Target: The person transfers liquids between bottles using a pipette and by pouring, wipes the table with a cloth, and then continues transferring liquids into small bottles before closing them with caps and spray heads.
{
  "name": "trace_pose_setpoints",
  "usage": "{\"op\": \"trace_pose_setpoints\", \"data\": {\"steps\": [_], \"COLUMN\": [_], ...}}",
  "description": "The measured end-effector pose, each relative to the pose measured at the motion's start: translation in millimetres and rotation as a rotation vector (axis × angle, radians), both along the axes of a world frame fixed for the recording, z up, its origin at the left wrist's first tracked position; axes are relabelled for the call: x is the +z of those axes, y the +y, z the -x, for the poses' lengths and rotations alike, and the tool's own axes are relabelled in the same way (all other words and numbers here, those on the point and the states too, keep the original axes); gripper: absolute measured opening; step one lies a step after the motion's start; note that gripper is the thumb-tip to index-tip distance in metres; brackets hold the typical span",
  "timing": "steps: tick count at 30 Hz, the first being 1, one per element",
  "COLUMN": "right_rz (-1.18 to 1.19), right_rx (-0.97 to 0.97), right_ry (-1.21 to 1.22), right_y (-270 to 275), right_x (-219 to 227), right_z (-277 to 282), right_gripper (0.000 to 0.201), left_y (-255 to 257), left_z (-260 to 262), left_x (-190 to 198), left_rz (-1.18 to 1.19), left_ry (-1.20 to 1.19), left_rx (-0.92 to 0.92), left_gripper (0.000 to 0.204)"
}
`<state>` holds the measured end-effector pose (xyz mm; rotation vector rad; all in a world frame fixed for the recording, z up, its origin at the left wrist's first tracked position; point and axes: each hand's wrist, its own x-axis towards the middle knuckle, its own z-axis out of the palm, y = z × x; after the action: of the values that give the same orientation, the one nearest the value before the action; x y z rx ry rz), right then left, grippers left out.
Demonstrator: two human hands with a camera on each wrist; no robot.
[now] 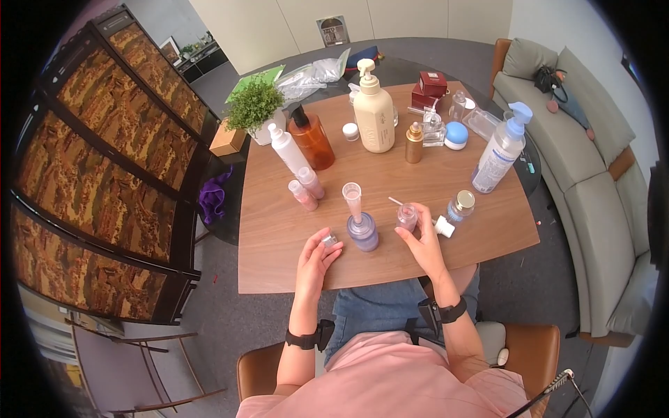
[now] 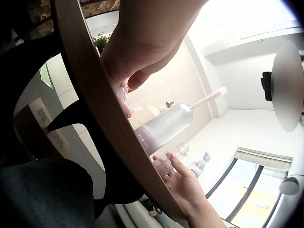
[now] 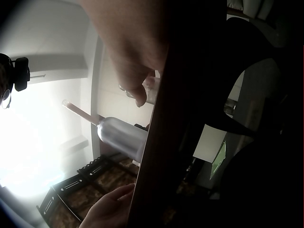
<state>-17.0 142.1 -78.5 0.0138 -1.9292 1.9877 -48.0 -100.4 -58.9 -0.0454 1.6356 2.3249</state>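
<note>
A purple-tinted bottle (image 1: 363,235) stands upright near the table's front edge, between the two hands. From its neck rises a translucent pink tube (image 1: 353,200), wider at its upper end. On the left, my left hand (image 1: 318,258) rests on the table, fingers curled round a small clear cap (image 1: 329,241). My right hand (image 1: 422,244) grips a small clear, pinkish bottle (image 1: 406,218) at the tabletop, thumb on the near side. A thin pale stick (image 1: 395,200) shows just past that bottle. Right beside the right hand lies a white nozzle cap (image 1: 444,226).
A gold-capped jar (image 1: 460,205) and a blue pump bottle (image 1: 498,150) stand to the right. Two small pink bottles (image 1: 305,194) are on the left. Farther back stand an amber bottle (image 1: 312,139), a large cream pump bottle (image 1: 374,111) and a potted plant (image 1: 256,108).
</note>
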Motion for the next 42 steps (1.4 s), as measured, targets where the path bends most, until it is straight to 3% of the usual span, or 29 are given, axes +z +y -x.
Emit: {"op": "trace_pose_setpoints", "data": {"steps": [42], "right_rz": [0.002], "right_rx": [-0.004], "right_ry": [-0.016], "right_y": [0.2], "right_x": [-1.1], "right_z": [-0.2], "right_gripper": [0.050], "left_y": [0.7], "left_z": [0.4], "left_x": [-0.9], "left_rz": [0.003], "left_ry": [0.003], "left_rx": [0.006], "left_gripper": [0.037]}}
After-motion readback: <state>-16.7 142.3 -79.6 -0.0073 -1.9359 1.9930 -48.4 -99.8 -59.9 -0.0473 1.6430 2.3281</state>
